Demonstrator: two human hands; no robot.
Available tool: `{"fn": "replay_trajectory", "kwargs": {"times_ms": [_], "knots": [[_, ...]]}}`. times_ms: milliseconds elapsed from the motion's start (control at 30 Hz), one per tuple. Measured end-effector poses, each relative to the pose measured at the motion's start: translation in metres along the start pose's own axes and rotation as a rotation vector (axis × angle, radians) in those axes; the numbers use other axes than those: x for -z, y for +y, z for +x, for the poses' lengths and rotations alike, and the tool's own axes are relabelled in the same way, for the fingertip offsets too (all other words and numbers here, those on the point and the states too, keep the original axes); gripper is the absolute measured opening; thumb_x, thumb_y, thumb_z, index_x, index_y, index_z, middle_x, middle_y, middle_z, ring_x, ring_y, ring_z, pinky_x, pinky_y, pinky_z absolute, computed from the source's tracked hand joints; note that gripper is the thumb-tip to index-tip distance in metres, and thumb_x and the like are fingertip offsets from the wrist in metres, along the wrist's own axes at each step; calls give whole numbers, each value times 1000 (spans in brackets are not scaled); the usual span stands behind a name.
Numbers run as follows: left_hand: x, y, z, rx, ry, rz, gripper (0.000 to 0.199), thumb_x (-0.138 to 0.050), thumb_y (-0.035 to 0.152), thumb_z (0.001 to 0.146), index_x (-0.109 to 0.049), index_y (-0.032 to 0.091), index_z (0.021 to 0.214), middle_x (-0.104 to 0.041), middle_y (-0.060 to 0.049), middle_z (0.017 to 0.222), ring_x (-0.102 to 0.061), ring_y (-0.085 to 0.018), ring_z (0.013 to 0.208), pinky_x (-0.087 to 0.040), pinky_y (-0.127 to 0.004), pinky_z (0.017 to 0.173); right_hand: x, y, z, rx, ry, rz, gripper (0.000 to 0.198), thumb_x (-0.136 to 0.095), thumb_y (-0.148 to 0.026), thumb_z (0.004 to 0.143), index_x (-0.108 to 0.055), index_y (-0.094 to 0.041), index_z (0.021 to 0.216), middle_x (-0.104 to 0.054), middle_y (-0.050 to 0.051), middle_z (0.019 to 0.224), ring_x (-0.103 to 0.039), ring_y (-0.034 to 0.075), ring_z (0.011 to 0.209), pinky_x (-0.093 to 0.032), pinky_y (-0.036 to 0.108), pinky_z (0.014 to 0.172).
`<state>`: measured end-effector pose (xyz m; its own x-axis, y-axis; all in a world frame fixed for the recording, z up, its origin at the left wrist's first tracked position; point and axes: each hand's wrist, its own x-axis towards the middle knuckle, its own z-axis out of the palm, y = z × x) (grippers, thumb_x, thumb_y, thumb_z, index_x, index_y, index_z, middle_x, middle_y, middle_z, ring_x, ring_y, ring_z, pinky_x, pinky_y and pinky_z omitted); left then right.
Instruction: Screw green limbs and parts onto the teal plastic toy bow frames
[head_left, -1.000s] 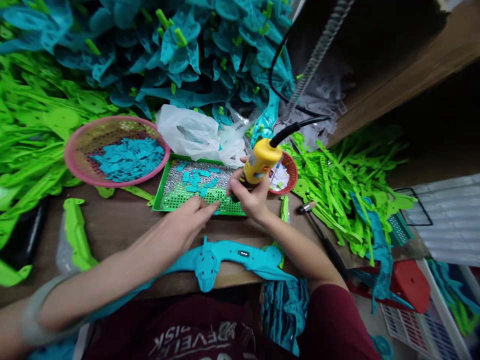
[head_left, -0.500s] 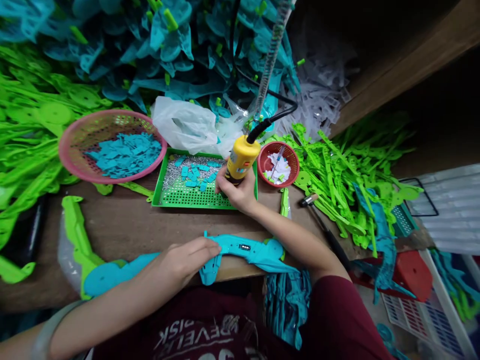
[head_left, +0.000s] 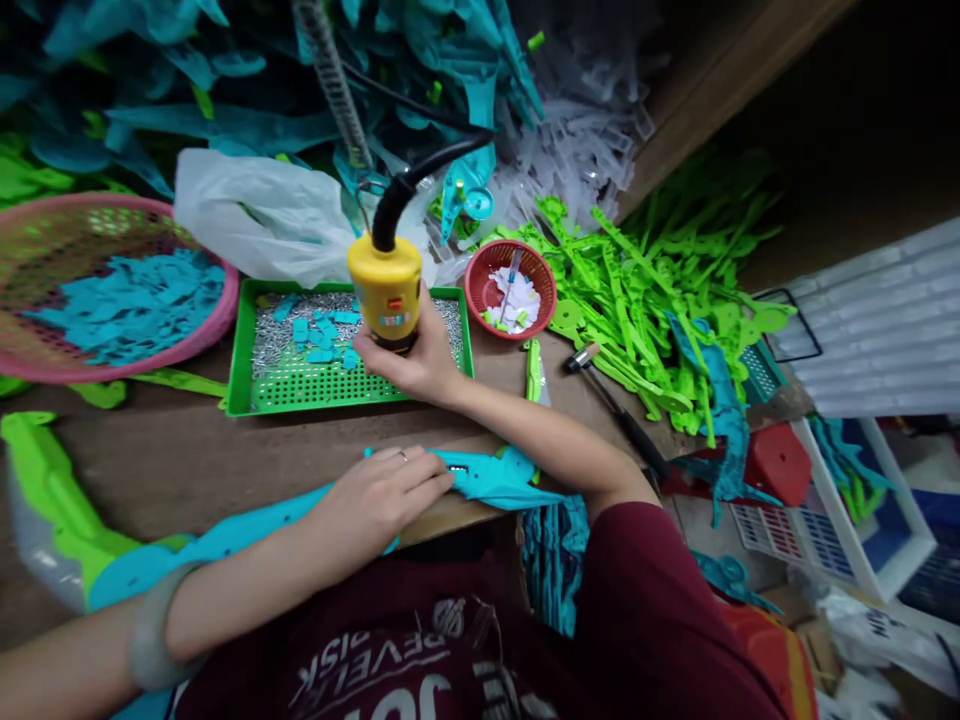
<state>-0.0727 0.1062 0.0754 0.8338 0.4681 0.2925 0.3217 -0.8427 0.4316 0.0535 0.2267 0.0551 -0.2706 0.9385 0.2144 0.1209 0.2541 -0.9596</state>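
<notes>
My right hand (head_left: 429, 362) is wrapped round a yellow electric screwdriver (head_left: 385, 290), held upright over the green perforated tray (head_left: 238, 370). Its tip is hidden behind the hand. Loose silver screws (head_left: 271, 345) and small blue plastic tabs (head_left: 322, 335) lie in that tray. At the table's front edge, my left hand (head_left: 386, 497) bends over a long blue plastic part (head_left: 502, 485), its fingers closed across the top and the thumb out of sight. A small slot with dark metal pieces shows just beyond the fingertips.
A pink basket (head_left: 229, 300) of blue pieces stands left, a small red basket (head_left: 550, 300) of white pieces right of the tray. A hammer (head_left: 619, 412) lies beside piled green parts (head_left: 637, 330). A coiled spring (head_left: 335, 80) and black cable (head_left: 442, 150) run up from the screwdriver.
The view has swung to the right. My right hand still holds the screwdriver over the tray; my left hand has slid along the blue part, its fingers now reaching close to the slot.
</notes>
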Motion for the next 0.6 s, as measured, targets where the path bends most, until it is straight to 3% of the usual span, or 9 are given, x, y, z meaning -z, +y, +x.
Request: {"fn": "replay_trajectory", "kwargs": {"times_ms": [233,433,600], "knots": [[-1,4,1,-81,-19,150,32,-32,8,99,-60,9,115,-65,-10,94,-60,-21,84,-52,-36,74,1,-10,-1,83,1,18,47,-74,-27,78,-41,-26,112,-61,-1,94,-60,16,82,-54,29,69],[-2,2,-3,-125,22,115,36,-31,7,98,-55,10,124,-68,-13,102,-64,-22,91,-56,-37,80,3,-13,-1,158,0,5,42,-70,-28,81,-41,-25,111,-62,0,100,-61,16,84,-54,30,72],[0,-9,5,-248,44,104,30,-36,4,96,-57,10,118,-69,-12,99,-65,-21,89,-56,-36,81,3,-13,1,101,-23,-43,45,-71,-27,80,-41,-25,113,-61,0,101,-62,17,87,-55,31,72]]}}
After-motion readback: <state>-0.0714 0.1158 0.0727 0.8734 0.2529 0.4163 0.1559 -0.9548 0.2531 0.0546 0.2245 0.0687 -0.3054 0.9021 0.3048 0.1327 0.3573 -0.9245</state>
